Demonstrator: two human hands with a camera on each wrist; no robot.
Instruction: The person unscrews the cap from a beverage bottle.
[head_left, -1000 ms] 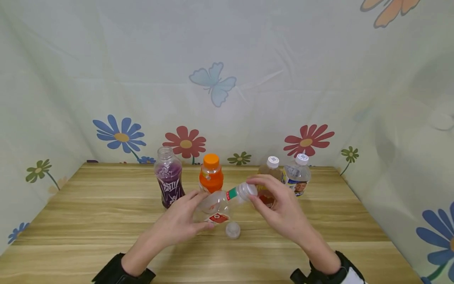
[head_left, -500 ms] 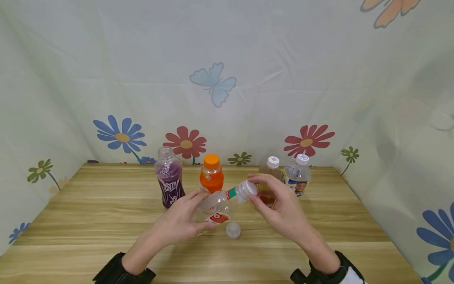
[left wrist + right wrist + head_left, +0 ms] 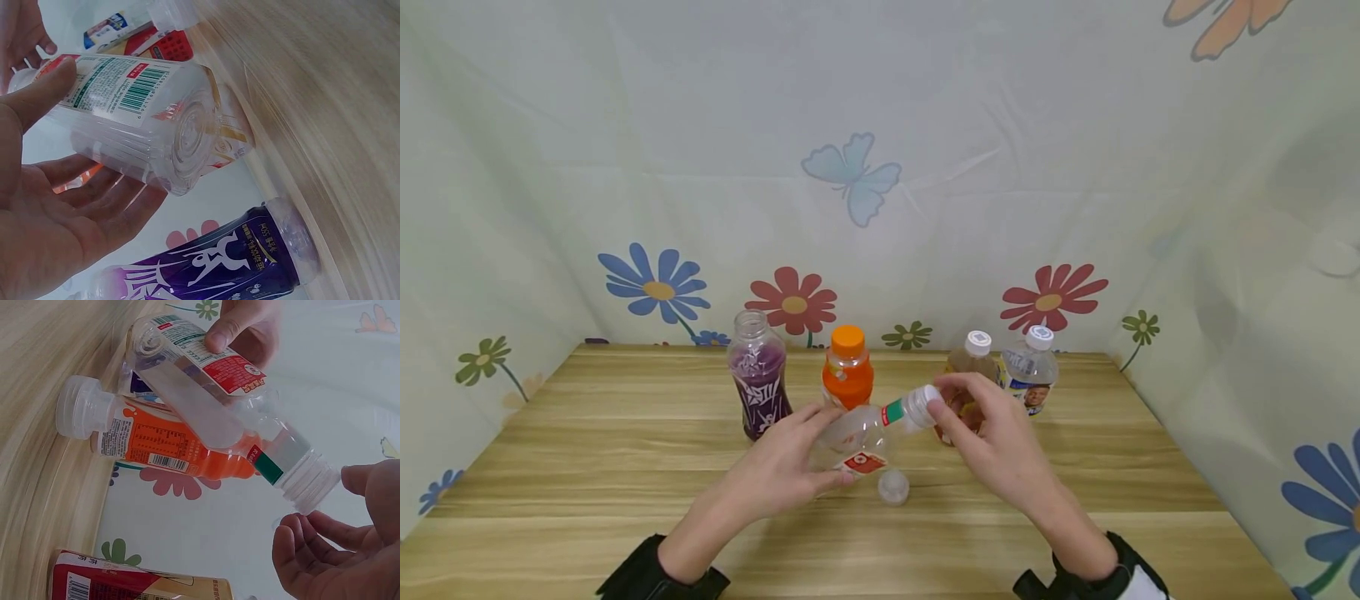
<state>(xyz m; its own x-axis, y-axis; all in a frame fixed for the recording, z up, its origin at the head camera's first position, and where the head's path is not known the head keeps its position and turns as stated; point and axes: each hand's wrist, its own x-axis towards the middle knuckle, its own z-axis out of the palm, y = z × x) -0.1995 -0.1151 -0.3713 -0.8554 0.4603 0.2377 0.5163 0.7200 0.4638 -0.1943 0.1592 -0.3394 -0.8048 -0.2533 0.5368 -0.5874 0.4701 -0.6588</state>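
Observation:
My left hand [image 3: 778,467] grips the body of a clear plastic bottle [image 3: 857,437] with a red-and-white label. The bottle is tilted, neck pointing right toward my other hand. In the left wrist view its base [image 3: 190,134] faces the camera and my thumb presses on the label. At the neck, the fingertips of my right hand [image 3: 1000,454] pinch the whitish bottle cap [image 3: 927,402]. The right wrist view shows thumb and curled fingers at the edge of that ribbed end [image 3: 309,487]. On the table beneath lies a loose translucent cap [image 3: 893,487].
Behind my left hand stands an uncapped bottle of purple drink [image 3: 758,379]. Beside it is an orange-capped bottle of orange drink [image 3: 847,375]. Back right stand a white-capped brownish drink bottle [image 3: 972,358] and a clear white-capped bottle [image 3: 1030,379]. A printed curtain [image 3: 940,233] borders the wooden table [image 3: 625,417].
My right hand's fingers have shifted slightly on the bottle cap, and the hand has turned a little. The left hand and the bottle it holds have stayed nearly still.

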